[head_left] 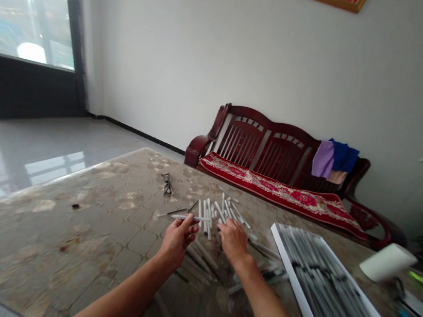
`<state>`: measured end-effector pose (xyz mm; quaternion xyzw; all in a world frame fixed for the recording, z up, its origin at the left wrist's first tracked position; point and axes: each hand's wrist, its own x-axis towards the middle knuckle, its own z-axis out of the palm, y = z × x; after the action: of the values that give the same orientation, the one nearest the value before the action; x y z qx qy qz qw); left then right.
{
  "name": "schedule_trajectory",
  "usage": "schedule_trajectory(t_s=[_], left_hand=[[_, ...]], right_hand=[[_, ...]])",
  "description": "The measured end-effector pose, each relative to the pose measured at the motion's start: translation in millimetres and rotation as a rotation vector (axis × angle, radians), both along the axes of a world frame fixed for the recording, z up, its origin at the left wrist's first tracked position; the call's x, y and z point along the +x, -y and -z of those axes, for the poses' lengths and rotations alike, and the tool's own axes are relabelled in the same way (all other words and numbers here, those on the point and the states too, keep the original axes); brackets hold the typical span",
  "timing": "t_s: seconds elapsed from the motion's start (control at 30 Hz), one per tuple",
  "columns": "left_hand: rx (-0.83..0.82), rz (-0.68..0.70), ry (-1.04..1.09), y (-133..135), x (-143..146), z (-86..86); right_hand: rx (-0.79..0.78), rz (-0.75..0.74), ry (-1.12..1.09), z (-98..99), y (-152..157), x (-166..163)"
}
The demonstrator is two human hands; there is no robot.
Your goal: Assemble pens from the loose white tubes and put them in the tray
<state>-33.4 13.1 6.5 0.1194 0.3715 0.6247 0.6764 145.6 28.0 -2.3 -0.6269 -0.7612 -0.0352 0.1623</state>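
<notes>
My left hand [178, 237] is closed in a pinch on a white pen [188, 218] held level above the table. My right hand [232, 239] reaches down into a loose pile of white pens [216, 212] on the patterned table [90, 215]; its fingers curl over the pens, and I cannot see if they grip one. More pens lie under and between my forearms. A white tray [334, 294] packed with several rows of pens sits to the right of my right arm.
Black glasses [168, 183] lie on the table beyond the pile. A white roll [387, 262] and small items sit at the far right. A dark wooden bench [273, 161] with a red cushion stands behind the table. Shiny floor and a glass door are at left.
</notes>
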Motion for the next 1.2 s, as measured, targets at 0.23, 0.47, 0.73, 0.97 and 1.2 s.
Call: schedule_trajectory(t_s=[0.23,0.47,0.73,0.97,1.2], left_hand=[[0.064,0.065,0.004,-1.1,8.1,5.6],[0.118,0.123,-0.014,3.5,13.0,5.2],[0.157,0.169,-0.039,5.0,17.3,8.3],[0.16,0.182,-0.053,5.3,18.9,10.7],[0.189,0.18,-0.071,5.2,19.4,14.4]], right_hand=[[0.011,0.027,-0.073,-3.4,7.8,0.8],[0.046,0.054,-1.038,-5.1,47.1,-0.9],[0.04,0.095,-1.288,4.0,56.3,-5.9],[0.111,0.065,-1.258,6.5,55.8,-13.2],[0.163,0.062,-1.138,11.0,56.5,-12.8]])
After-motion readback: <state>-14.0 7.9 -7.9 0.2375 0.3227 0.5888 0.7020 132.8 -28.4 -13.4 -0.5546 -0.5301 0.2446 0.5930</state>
